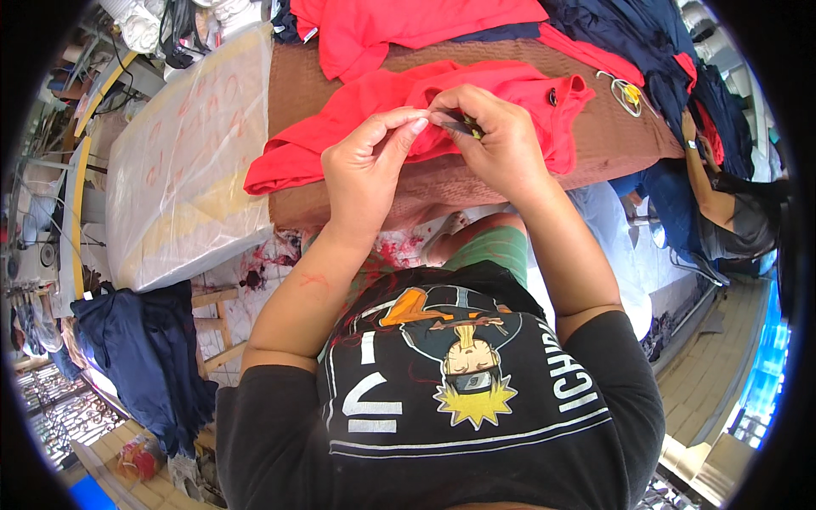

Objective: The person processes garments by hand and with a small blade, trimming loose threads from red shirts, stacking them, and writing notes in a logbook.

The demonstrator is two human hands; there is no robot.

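Over a red garment (pixel 310 140) my two hands are raised close together, fingertips nearly meeting. My left hand (pixel 371 161) pinches thumb against forefinger; whatever lies between them is too small to make out. A small dark, thin blade-like tool (pixel 459 127) is gripped in my right hand (pixel 497 140), pointing toward the left fingertips. Its exact kind is partly hidden by the fingers. The red garment lies bunched on a table spread with brown quilted cloth (pixel 408 204). A small dark ring-like piece (pixel 552 98) shows on its right part.
Another red garment (pixel 416 24) and navy clothes (pixel 629 34) lie at the far side. A pale looped cord (pixel 629 95) rests at right. On the left stands a plastic-wrapped block (pixel 187 161), with a navy garment (pixel 140 357) hanging nearer. A co-worker (pixel 739 212) is at far right.
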